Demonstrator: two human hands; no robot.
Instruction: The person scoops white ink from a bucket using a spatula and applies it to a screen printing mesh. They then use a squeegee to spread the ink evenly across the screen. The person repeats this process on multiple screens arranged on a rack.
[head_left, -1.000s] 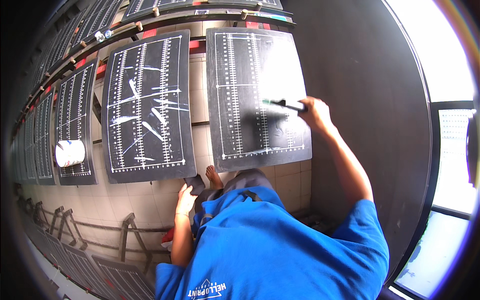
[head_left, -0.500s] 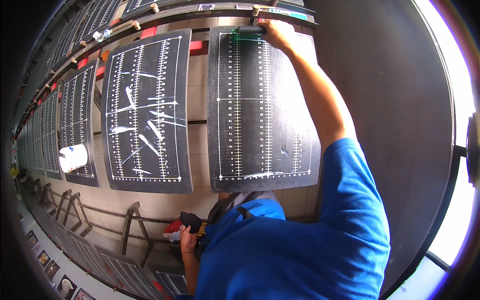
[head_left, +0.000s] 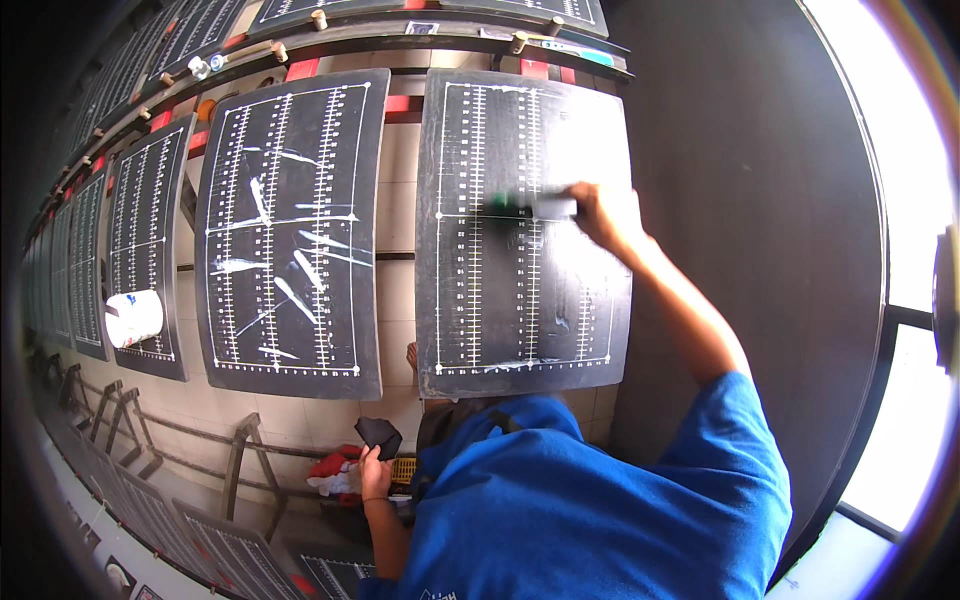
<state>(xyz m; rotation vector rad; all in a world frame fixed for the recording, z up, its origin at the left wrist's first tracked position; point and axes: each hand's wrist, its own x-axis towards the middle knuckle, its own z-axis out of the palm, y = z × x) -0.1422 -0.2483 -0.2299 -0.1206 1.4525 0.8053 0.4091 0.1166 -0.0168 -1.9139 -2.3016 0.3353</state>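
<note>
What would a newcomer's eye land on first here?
The right hand holds a green marker against a black ruled board at centre. Left of it hangs a like board streaked with white strokes. Lower down, the left hand grips a dark cloth.

1. The marker (head_left: 535,206) in my right hand (head_left: 607,216) is green at one end and white at the other. I hold it level, and its green end lies against the board.
2. The black board (head_left: 525,335) hangs upright from a rail. It bears white ruled columns of scale marks and a white border, with faint smears near its lower edge.
3. A dark cloth (head_left: 379,434) is pinched in my left hand (head_left: 374,481), low below the boards.
</note>
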